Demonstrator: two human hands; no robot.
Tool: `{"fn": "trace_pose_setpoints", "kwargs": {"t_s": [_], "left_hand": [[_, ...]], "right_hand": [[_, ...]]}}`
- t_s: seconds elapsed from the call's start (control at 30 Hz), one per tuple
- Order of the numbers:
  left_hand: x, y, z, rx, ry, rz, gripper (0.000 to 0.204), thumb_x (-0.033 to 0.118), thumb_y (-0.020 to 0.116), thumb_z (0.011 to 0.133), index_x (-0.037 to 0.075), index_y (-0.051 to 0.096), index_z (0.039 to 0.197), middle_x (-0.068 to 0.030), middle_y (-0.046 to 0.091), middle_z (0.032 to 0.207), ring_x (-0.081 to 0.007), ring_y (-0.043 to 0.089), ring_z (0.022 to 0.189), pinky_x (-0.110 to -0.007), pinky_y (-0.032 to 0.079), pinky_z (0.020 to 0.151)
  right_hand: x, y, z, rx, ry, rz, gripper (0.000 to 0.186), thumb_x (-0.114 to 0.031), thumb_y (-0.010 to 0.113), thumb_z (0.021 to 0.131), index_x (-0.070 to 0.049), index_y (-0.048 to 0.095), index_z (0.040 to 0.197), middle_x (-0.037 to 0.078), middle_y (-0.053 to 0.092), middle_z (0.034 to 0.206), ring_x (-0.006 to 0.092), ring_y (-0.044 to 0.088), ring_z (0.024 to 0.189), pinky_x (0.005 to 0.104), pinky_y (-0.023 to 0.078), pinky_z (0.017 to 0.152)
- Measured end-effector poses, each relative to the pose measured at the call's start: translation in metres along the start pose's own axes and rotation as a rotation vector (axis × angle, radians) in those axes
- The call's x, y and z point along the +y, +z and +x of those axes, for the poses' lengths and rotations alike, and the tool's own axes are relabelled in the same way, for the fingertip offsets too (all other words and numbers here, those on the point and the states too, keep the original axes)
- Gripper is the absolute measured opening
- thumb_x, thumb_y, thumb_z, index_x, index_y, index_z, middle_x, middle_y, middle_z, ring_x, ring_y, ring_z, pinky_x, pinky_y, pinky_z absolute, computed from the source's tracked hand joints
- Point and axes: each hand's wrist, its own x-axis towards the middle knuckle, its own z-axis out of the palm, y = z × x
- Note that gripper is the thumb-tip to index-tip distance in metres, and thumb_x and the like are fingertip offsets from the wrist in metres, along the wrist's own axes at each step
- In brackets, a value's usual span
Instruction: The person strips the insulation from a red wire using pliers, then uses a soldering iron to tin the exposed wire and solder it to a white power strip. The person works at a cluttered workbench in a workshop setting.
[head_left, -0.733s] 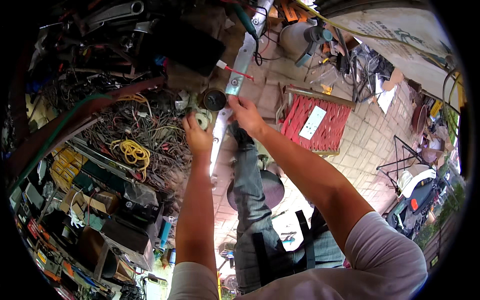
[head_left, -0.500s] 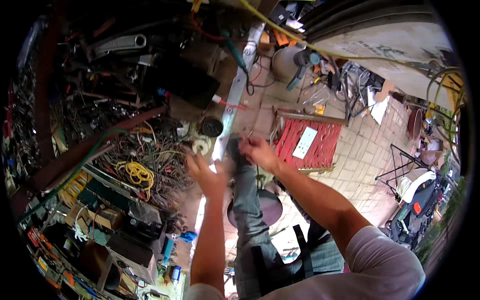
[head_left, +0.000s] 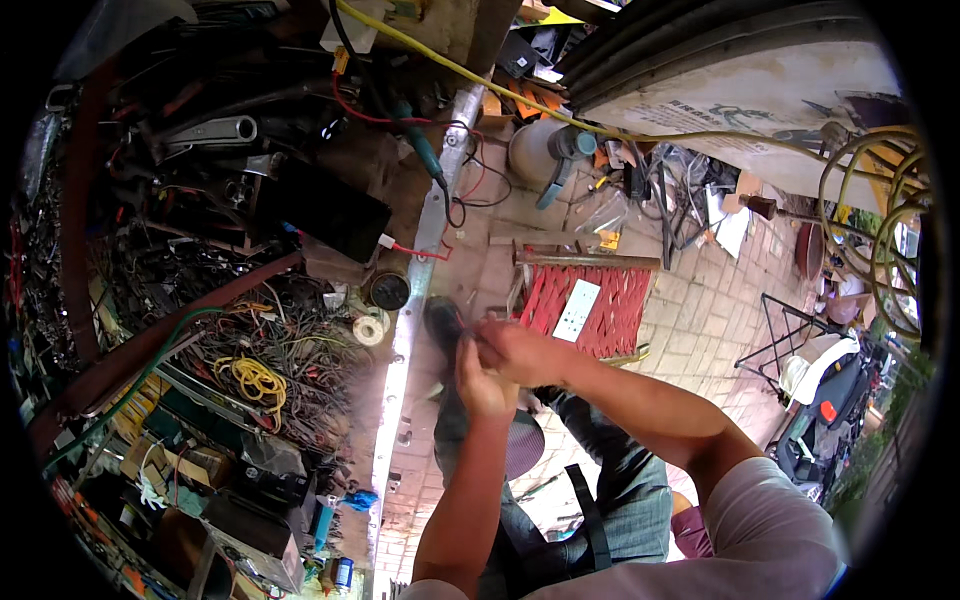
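Note:
My left hand (head_left: 484,388) and my right hand (head_left: 526,354) meet in front of me, above my knees. Their fingers are drawn together against each other. Anything pinched between them is too small or hidden for me to make out. Just beyond the fingertips is a dark shoe (head_left: 443,322) on my foot. To the left of the hands runs a long pale metal bar (head_left: 398,365). Beside that bar lie a white ring-shaped roll (head_left: 369,329) and a round black-topped container (head_left: 388,291).
A red woven stool (head_left: 620,318) with a white panel (head_left: 577,310) on it stands right of my hands. Tangled wires and a yellow cord coil (head_left: 252,382) fill the left. Farther off are a teal-handled tool (head_left: 424,155), a black flat device (head_left: 350,220) and a pale jug (head_left: 535,155).
My left hand, with fingers spread and apart from the right before, has moved right to meet it. My right hand has come nearer to me. The view has shifted.

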Motion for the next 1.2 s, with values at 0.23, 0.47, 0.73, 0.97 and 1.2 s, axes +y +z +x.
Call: {"fn": "trace_pose_setpoints", "kwargs": {"t_s": [0.23, 0.47, 0.73, 0.97, 1.2], "left_hand": [[0.020, -0.013, 0.004, -0.067, 0.053, 0.264, 0.023, 0.018, 0.054, 0.093, 0.005, 0.053, 0.112, -0.0096, 0.059, 0.114, -0.0219, 0.053, 0.111, -0.038, 0.038, 0.100], [-0.011, -0.036, 0.015, 0.097, 0.132, 0.432, 0.013, 0.014, 0.057, 0.092, 0.005, 0.054, 0.101, -0.0081, 0.062, 0.086, -0.0192, 0.060, 0.078, -0.034, 0.050, 0.073], [0.008, 0.022, 0.060, -0.043, 0.183, 0.509, 0.014, 0.016, 0.056, 0.093, 0.005, 0.055, 0.100, -0.0063, 0.061, 0.084, -0.0177, 0.058, 0.074, -0.032, 0.047, 0.070], [0.015, 0.052, 0.024, -0.302, 0.252, 0.492, 0.014, 0.018, 0.056, 0.092, 0.007, 0.056, 0.101, -0.0051, 0.060, 0.084, -0.0176, 0.055, 0.074, -0.033, 0.046, 0.070], [0.013, 0.031, -0.029, -0.594, 0.273, 0.483, 0.016, 0.019, 0.054, 0.093, 0.006, 0.056, 0.102, -0.0039, 0.059, 0.079, -0.0159, 0.052, 0.068, -0.032, 0.042, 0.065]], "right_hand": [[-0.014, -0.025, 0.004, -0.021, 0.047, -0.134, 0.030, -0.024, 0.053, 0.086, 0.005, 0.057, 0.094, 0.028, 0.061, 0.092, 0.0434, 0.058, 0.088, 0.0469, 0.047, 0.077], [-0.037, -0.113, 0.117, 0.815, 0.063, -0.119, 0.041, -0.029, 0.068, 0.080, 0.005, 0.061, 0.100, 0.018, 0.066, 0.081, 0.0254, 0.065, 0.072, 0.0349, 0.050, 0.068], [-0.024, -0.127, 0.172, 0.731, 0.060, 0.148, 0.039, -0.025, 0.076, 0.063, 0.004, 0.064, 0.085, 0.013, 0.062, 0.073, 0.0218, 0.060, 0.066, 0.0348, 0.049, 0.065], [-0.026, -0.129, 0.124, 0.741, -0.147, -0.346, 0.040, -0.028, 0.070, 0.066, 0.004, 0.063, 0.089, 0.024, 0.064, 0.082, 0.0368, 0.063, 0.080, 0.0408, 0.050, 0.072], [-0.017, -0.113, 0.055, 0.672, -0.197, -0.624, 0.031, -0.023, 0.068, 0.069, 0.002, 0.065, 0.088, 0.024, 0.063, 0.080, 0.0367, 0.064, 0.078, 0.0414, 0.050, 0.071]]}}
